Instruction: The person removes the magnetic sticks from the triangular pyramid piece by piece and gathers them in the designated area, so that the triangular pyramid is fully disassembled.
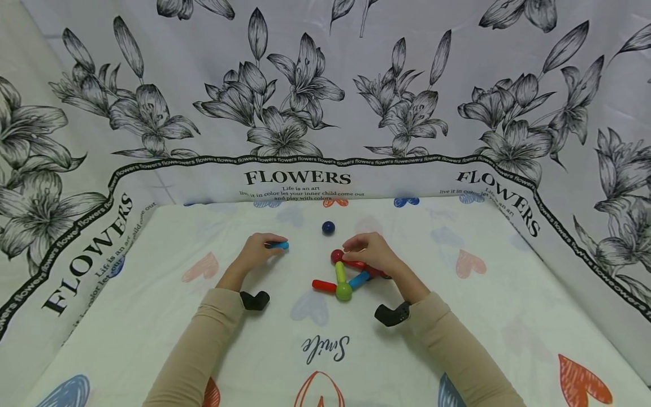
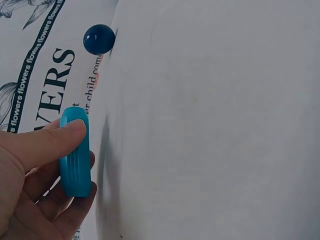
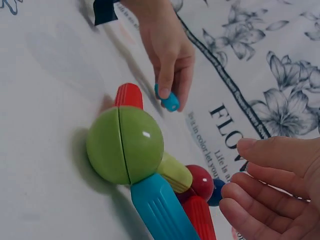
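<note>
My left hand (image 1: pixel 256 252) pinches a light blue grooved rod (image 2: pixel 75 160) between thumb and fingers, held over the cloth left of a joined ball-and-rod piece. In that piece a green ball (image 1: pixel 343 291) bears a red rod (image 1: pixel 324 286), a yellow-green rod (image 1: pixel 340 272) and a blue rod (image 1: pixel 360 280). The yellow-green rod leads to a red ball (image 1: pixel 337 256), from which another red rod (image 3: pixel 200 216) runs. My right hand (image 1: pixel 375 252) is beside the red ball, its fingers loosely bent with nothing between them, and covers part of the piece's right end.
A dark blue ball (image 1: pixel 328 228) lies on the cloth beyond the joined piece. Hearts and lettering are printed on the white tablecloth (image 1: pixel 274 350). Behind it hangs a flower-print curtain (image 1: pixel 213 135). Black wrist mounts (image 1: pixel 256 301) sit at both sleeves.
</note>
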{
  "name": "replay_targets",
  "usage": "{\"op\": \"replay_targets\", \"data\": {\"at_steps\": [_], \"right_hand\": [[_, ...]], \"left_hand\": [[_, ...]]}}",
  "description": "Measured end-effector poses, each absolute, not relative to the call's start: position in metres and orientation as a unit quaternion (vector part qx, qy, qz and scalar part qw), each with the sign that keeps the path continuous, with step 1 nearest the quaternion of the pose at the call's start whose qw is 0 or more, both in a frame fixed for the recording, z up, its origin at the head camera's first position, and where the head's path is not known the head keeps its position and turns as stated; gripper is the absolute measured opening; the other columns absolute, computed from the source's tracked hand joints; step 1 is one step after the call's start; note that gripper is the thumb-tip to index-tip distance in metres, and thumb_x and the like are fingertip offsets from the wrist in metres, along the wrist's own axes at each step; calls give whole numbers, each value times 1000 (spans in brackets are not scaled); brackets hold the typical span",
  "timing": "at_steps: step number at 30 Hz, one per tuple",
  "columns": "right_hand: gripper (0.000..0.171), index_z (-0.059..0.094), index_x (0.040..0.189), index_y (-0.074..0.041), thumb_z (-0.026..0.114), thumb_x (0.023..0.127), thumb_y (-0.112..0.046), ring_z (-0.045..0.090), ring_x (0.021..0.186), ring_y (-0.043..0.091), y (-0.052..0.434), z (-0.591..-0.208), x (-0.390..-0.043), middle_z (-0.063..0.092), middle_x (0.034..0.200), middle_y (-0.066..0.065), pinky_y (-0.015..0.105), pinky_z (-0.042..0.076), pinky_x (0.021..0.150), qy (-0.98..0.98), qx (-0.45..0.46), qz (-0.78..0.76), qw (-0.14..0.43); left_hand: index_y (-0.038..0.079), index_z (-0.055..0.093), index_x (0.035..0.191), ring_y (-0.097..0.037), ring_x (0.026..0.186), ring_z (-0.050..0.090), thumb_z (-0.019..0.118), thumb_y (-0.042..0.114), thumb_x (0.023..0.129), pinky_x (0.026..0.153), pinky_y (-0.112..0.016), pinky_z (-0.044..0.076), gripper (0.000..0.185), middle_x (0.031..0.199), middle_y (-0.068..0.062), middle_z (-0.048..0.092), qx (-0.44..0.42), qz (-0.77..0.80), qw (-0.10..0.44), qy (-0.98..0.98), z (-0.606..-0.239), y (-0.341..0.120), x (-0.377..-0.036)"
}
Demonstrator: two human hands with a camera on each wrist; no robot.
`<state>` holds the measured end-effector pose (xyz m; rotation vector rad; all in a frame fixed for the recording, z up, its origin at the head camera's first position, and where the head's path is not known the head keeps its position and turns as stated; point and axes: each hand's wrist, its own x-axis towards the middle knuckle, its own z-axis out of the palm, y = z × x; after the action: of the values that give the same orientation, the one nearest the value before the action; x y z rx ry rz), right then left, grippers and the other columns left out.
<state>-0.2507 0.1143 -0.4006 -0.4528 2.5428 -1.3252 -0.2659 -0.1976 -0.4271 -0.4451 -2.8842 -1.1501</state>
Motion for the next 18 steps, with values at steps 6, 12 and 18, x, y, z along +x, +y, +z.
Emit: {"op": "replay_targets", "data": {"at_steps": [6, 12, 18], "right_hand": [[28, 70, 110, -4, 73, 86, -19, 63, 91, 14, 114, -397, -240, 72, 106, 14, 22, 57, 80, 863, -177, -457, 125], [26, 70, 108, -2, 72, 85, -15, 63, 89, 14, 116, -397, -230, 73, 104, 15, 23, 56, 82, 861, -194, -453, 123], [23, 71, 105, -4, 72, 85, -15, 60, 86, 13, 116, -402, -221, 73, 101, 13, 21, 53, 78, 856, -192, -461, 131]], "left_hand": [[1, 69, 114, -41, 117, 60, 69, 10, 87, 102, -51, 48, 29, 123, -24, 65, -130, -352, 17, -927, -430, -206, -269], [0, 69, 114, -43, 120, 57, 68, 9, 87, 106, -53, 44, 28, 124, -25, 64, -125, -337, 19, -933, -431, -213, -273], [0, 68, 115, -44, 123, 54, 66, 8, 87, 109, -54, 41, 29, 126, -26, 63, -112, -328, 11, -938, -431, -219, -279]]}}
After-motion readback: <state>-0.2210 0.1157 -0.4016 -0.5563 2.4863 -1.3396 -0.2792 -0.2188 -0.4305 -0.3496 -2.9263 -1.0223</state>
